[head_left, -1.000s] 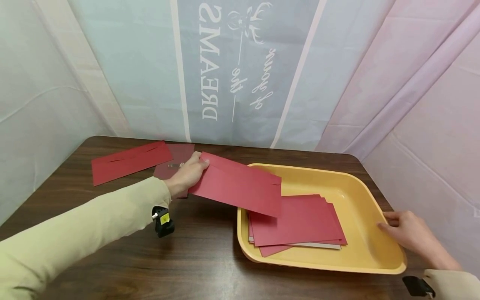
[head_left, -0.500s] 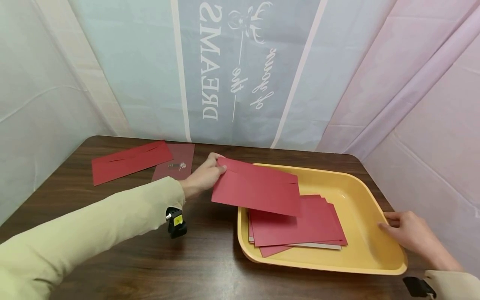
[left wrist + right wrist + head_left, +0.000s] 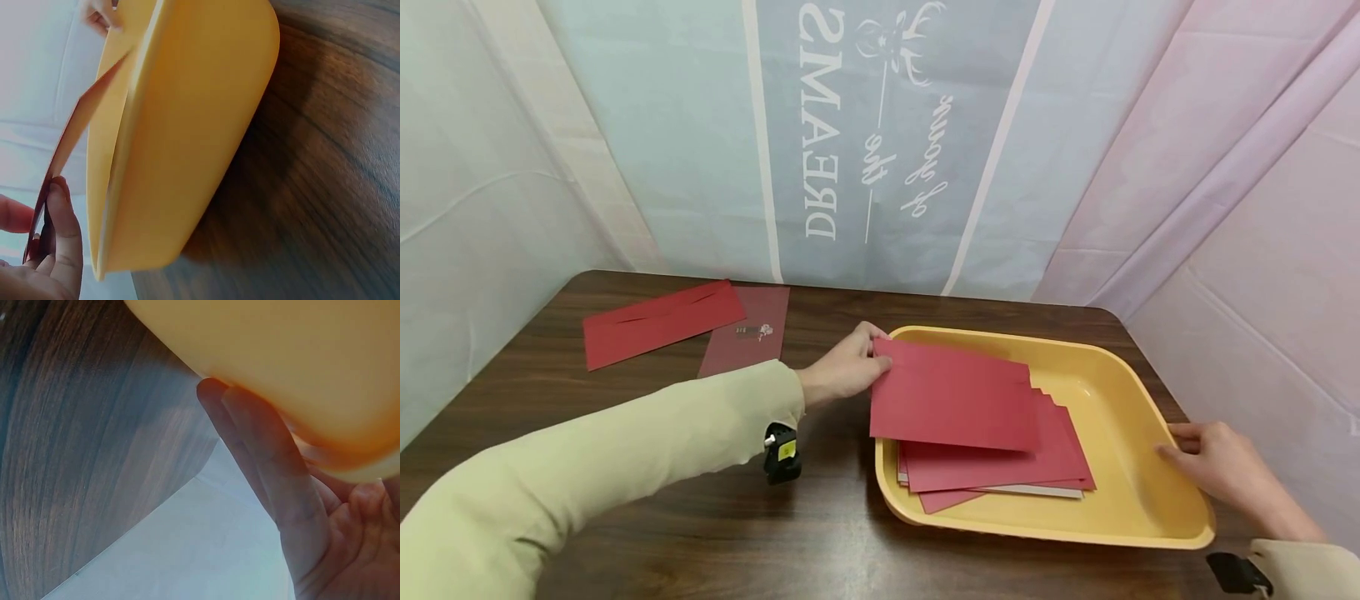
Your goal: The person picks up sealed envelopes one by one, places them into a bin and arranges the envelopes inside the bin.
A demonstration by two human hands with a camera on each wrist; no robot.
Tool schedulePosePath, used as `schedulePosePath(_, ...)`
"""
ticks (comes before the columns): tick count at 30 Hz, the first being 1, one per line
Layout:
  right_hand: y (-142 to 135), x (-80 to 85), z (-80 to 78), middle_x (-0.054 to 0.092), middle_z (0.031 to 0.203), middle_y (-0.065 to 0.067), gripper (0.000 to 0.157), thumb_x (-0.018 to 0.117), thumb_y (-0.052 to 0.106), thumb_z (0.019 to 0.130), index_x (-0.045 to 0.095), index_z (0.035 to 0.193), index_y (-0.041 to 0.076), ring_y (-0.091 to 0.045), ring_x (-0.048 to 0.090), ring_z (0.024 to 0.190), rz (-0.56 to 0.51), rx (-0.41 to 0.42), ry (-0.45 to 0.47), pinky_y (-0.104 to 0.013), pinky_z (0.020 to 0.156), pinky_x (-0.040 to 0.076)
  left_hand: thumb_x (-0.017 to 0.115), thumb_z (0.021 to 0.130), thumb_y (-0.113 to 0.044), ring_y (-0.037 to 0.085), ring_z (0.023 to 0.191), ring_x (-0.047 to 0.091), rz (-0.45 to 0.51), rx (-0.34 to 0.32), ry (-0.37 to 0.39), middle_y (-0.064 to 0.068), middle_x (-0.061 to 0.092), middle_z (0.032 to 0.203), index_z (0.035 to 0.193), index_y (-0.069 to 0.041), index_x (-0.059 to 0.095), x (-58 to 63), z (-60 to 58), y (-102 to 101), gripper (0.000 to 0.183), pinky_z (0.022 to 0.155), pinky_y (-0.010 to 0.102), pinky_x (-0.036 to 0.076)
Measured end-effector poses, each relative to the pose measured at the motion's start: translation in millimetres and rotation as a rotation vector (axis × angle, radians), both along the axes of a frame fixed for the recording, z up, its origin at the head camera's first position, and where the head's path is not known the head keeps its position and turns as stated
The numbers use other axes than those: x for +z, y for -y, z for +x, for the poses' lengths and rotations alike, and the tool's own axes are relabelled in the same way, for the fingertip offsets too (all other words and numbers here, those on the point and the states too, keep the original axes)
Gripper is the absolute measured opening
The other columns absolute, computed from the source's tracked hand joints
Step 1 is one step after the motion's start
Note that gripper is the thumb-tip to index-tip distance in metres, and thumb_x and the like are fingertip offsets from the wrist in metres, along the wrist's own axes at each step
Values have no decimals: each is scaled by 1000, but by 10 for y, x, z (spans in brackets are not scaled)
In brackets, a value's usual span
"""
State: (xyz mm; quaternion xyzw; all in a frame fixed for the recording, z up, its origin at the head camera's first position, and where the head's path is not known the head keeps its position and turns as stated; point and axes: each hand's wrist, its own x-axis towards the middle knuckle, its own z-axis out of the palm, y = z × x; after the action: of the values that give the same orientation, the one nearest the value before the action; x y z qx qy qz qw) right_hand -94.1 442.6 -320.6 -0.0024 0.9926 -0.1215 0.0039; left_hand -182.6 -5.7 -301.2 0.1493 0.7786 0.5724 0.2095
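Observation:
My left hand [image 3: 850, 364] pinches the left edge of a red envelope [image 3: 955, 396] between thumb and fingers. That envelope hangs over the left part of a yellow tray [image 3: 1120, 450], above a stack of red envelopes [image 3: 1000, 465] lying inside it. A pale edge shows low in the stack. In the left wrist view, the held envelope [image 3: 69, 134] is seen edge-on beside the tray wall [image 3: 187, 125]. At the tray's right end, my right hand [image 3: 1217, 467] grips the rim, thumb inside and fingers outside. Those fingers [image 3: 269, 444] press the outer wall in the right wrist view.
A red envelope [image 3: 662, 325] lies at the back left of the dark wooden table [image 3: 737, 533]. Beside it is a translucent reddish sheet [image 3: 748, 333] with a small printed motif, partly behind my left sleeve. A printed cloth [image 3: 880, 150] hangs along the table's back edge.
My left hand has carried the red envelope rightward, from the tray's left side to over the stack, and it has levelled out. My right hand stays on the tray rim.

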Motion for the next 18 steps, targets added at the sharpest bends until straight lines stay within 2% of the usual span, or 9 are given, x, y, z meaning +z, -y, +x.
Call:
schedulePosePath(4,-11,-1,-3,71,84,-23,40,69,17,85,64,106,-16,-43,67,81,3,3,0,-47,67,51,46,96,-3,16,77,66,-7,0,-4,21,65,106,121,2,36,-14,11,-96,27,70,27,54)
schedulePosePath(8,-17,-8,-7,71,84,-23,41,69,17,85,63,107,-17,-42,68,80,-2,3,-1,-46,67,51,46,95,-2,15,77,66,-21,-10,-27,20,68,103,120,2,38,-35,20,-156,27,71,26,53)
schedulePosePath(15,-22,-17,-8,71,84,-24,40,69,17,85,63,106,-17,-40,69,78,-8,2,-4,-44,66,51,48,96,-5,14,77,65,-56,-22,-5,16,68,99,119,1,40,-88,28,-213,26,72,27,54)
schedulePosePath(18,-23,-16,-7,71,85,-24,41,69,17,85,63,107,-17,-42,68,80,-11,-2,2,-45,67,51,50,95,-6,13,75,63,-82,-17,-34,16,68,98,118,1,41,-90,26,-242,26,70,26,53)
